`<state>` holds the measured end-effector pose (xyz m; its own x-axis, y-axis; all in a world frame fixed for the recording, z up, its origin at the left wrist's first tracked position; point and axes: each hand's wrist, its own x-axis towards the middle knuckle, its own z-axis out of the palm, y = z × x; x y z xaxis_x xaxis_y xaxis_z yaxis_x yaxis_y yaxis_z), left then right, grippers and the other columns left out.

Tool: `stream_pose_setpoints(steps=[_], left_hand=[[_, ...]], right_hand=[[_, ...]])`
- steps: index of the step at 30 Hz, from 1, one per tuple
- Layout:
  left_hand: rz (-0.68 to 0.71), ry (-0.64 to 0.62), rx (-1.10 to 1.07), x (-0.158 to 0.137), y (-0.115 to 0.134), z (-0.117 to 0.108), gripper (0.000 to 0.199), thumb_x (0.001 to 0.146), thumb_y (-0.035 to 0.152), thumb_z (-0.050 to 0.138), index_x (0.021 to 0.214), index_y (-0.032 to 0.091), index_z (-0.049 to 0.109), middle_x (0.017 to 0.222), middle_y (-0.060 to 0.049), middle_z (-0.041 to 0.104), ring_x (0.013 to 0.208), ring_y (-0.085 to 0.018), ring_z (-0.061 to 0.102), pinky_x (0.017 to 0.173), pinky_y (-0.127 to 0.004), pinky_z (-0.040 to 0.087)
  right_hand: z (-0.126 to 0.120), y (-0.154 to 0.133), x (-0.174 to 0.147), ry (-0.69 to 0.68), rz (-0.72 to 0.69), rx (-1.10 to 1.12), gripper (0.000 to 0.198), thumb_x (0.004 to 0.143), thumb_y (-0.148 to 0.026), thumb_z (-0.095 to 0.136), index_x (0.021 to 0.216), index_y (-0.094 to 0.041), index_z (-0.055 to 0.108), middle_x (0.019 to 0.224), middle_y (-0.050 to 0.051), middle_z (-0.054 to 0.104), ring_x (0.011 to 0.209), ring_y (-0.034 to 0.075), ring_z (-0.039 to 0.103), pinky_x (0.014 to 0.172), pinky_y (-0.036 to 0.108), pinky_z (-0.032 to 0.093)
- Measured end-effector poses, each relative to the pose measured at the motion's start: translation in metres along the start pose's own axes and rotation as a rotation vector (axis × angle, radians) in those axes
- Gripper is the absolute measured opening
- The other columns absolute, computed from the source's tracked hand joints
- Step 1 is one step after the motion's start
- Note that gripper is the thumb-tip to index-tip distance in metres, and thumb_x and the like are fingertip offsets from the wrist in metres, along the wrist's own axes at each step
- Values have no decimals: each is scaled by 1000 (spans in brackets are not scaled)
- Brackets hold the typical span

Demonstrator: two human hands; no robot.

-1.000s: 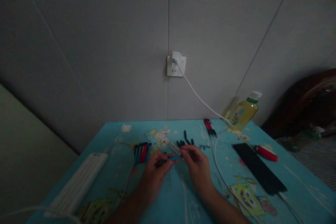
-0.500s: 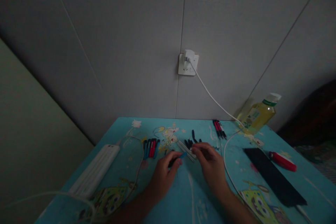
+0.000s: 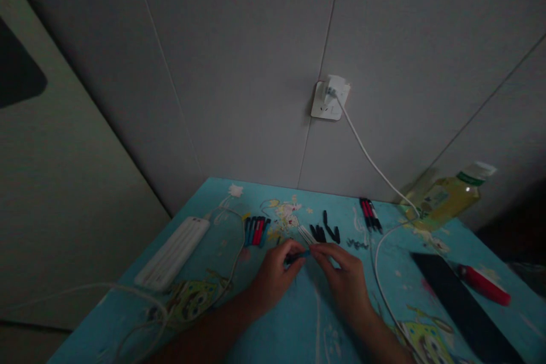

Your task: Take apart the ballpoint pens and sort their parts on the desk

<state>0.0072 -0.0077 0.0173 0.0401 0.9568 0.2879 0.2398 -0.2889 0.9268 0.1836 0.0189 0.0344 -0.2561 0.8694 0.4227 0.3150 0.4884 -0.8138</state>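
Observation:
My left hand (image 3: 279, 268) is closed around a blue pen barrel (image 3: 303, 254), which points to the right. Against the barrel's right end are the pinched fingertips of my right hand (image 3: 343, 273); whatever small piece they hold is hidden. Just beyond the fingers lie several slim silvery pen refills (image 3: 305, 233). Short black pen parts (image 3: 318, 233) rest beside them, and more black pieces (image 3: 331, 230) lie a little farther right. Several small springs (image 3: 357, 244) sit to the right of these. A row of blue, black and red pen barrels (image 3: 257, 231) is left of the refills.
Red-and-black pens (image 3: 370, 215) lie near the wall, beside a tilted-looking bottle of yellow liquid (image 3: 446, 199). A white power strip (image 3: 173, 254) is at the left. On the right are a black strip (image 3: 464, 304), a red-handled object (image 3: 486, 285) and a white cable (image 3: 377, 261).
My right hand has come closer to my left, and its fingertips now meet the end of the blue barrel. The camera view has shifted and tilted, so the table sits differently in the picture.

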Motion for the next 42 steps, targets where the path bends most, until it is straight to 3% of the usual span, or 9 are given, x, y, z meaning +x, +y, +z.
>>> stream_pose_setpoints(steps=[5,8,12,17,20,24,29,34,42], left_hand=[[-49,49,-159,4,-5,-1,15,87,25,62,101,19,62,95,-5,68,93,-19,65,85,-31,50],[-66,218,-296,12,-5,-12,26,93,32,54,115,19,57,106,-8,67,95,-20,66,87,-34,51],[31,457,-94,23,-2,-38,26,95,34,50,116,20,56,109,-8,66,105,-20,62,98,-34,45],[43,537,205,29,-6,-54,28,100,33,38,119,20,52,106,-7,63,98,-18,60,92,-33,45],[57,490,330,30,-11,-54,26,100,34,37,106,19,56,98,-7,63,94,-19,59,87,-32,44],[86,306,496,27,-13,-51,30,100,34,36,85,20,57,79,-3,61,76,-17,59,76,-28,44],[164,139,671,19,-5,-43,25,100,29,35,103,22,60,95,-5,64,91,-18,61,83,-28,44],[152,35,791,15,-1,-40,29,100,29,34,101,21,61,93,-6,65,85,-17,62,78,-27,46],[115,-62,878,10,-1,-31,31,101,31,35,126,28,54,105,-5,69,83,-20,66,70,-29,46]], right_hand=[[-5,6,-1,-17,-40,-118,27,94,-30,54,116,-28,69,116,4,71,106,22,66,95,37,51],[-9,10,3,33,-17,-268,30,95,-31,53,121,-26,66,118,6,69,106,23,65,91,37,52],[-7,21,5,-114,-24,-585,19,93,-32,56,98,-24,72,98,7,71,92,24,65,82,36,51],[-1,34,4,-181,-19,-802,19,93,-33,56,87,-21,70,91,8,66,84,23,64,76,34,49],[0,38,5,-164,-59,-836,20,93,-31,53,86,-19,68,89,9,65,83,21,63,76,33,48],[5,37,5,-155,-70,-865,23,94,-26,48,81,-19,66,85,10,64,82,22,62,77,34,47],[12,31,2,-154,-74,-968,23,93,-15,44,80,-18,63,84,11,63,82,23,61,76,33,47],[14,34,-1,-191,-83,-1051,23,87,-4,45,82,-18,63,87,12,64,84,24,60,75,33,47],[-6,36,1,-203,77,-638,19,95,-18,39,95,-20,58,81,6,67,72,20,65,66,29,46]])
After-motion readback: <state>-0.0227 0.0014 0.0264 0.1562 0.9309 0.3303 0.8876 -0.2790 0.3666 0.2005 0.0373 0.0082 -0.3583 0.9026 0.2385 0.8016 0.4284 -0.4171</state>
